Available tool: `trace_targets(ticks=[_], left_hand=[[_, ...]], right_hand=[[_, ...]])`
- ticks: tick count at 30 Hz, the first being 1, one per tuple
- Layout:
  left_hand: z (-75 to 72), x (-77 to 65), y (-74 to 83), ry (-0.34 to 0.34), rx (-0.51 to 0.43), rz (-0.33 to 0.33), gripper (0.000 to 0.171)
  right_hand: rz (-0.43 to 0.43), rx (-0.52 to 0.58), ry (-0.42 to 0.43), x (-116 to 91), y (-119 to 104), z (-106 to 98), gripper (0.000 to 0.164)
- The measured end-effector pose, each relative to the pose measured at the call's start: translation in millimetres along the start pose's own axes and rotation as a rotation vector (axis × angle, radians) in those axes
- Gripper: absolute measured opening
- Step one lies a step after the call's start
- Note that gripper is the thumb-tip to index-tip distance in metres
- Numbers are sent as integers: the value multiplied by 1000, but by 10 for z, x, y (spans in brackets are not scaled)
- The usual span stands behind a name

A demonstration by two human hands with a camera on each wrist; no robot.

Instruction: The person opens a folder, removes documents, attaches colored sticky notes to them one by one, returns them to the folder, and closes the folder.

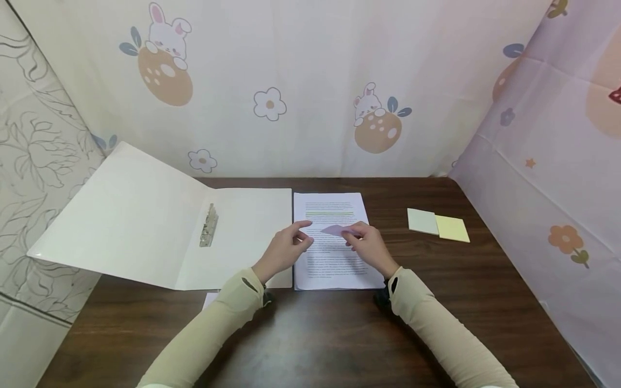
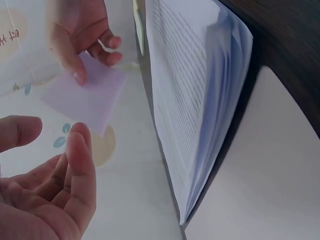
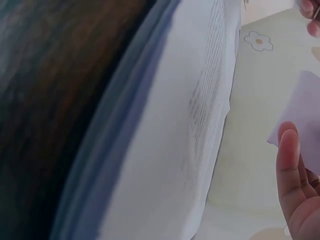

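Lilac sticky note: you have it in the air above the printed pages, apart from the paper. Behind everything, a pale curtain with rabbits, dotted brown shapes and flowers spans your view. In front of it lies the dark brown wood-grain surface. On your left sits the white folder, unfolded, its right side flat on the surface and its left cover rising at a slant. Just beside the folder's right edge is the stack of printed pages, directly in front of you, its sheets layered and slightly uneven along the edges, as your left wrist view shows. Over the stack, your right hand pinches the note between thumb and fingers, the note's free part pointing towards your other hand. Your left hand is near it at the stack's left side, thumb and index finger apart with a gap between them, holding nothing and just short of the note. Well to your right, a pale green pad and a yellow pad lie side by side at a slight angle, their edges meeting. Inside the folder, near its fold, you see the metal clip. Smallest of all, a yellow-green line crosses the upper text of the top page.
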State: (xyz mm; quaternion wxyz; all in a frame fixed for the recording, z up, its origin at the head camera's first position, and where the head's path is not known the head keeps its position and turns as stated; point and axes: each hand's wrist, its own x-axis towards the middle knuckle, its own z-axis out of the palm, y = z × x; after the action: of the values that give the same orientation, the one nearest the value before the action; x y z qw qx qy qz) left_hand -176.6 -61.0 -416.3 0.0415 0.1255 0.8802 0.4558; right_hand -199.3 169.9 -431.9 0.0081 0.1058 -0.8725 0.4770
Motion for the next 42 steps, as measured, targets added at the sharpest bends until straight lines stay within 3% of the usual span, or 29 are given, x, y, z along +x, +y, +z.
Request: trace_targets(ticks=[6, 24, 33, 42], left_hand=[[43, 23, 14, 24, -42, 14, 44], [73, 65, 41, -36, -91, -29, 39], [55, 126, -68, -9, -49, -42, 34], [-3, 278, -187, -13, 70, -44, 23]], right_hand=[[-56, -51, -10, 16, -54, 58, 18], [-173, -188, -10, 54, -123, 149, 19], [-168, -149, -96, 49, -141, 178, 27], [-206, -250, -126, 142, -129, 222, 19]])
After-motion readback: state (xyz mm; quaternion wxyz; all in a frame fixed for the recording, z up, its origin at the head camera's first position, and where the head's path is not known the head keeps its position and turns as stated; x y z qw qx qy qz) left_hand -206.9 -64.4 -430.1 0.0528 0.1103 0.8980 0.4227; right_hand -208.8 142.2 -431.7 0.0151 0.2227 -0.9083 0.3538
